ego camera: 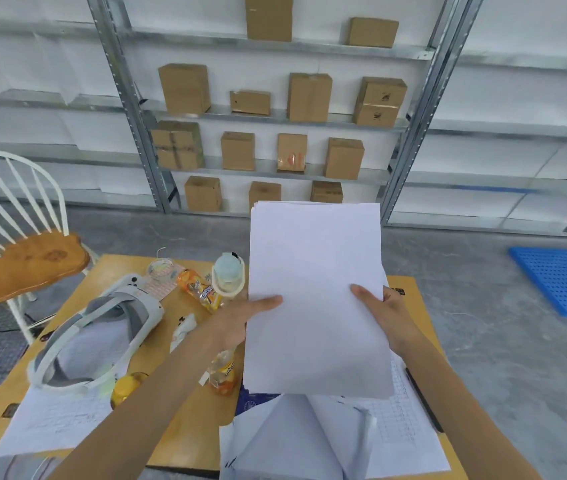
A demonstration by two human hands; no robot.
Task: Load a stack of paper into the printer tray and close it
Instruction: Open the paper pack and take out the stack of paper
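Observation:
I hold a stack of white paper (315, 271) lifted above the wooden table (171, 393), its top edge tilted away from me. My left hand (244, 320) grips the stack's left edge, thumb on top. On the right edge, my right hand (387, 315) grips it the same way. No printer or tray is in view.
On the table lie a white headset (102, 327), several orange drink bottles (200, 289), a clear capped bottle (228, 275), printed sheets (57, 420) and loose paper wrapping (296, 434). A white chair (29, 258) stands at the left, a blue pallet (566, 282) lies on the floor at the right, and shelves of cardboard boxes (275, 133) stand behind.

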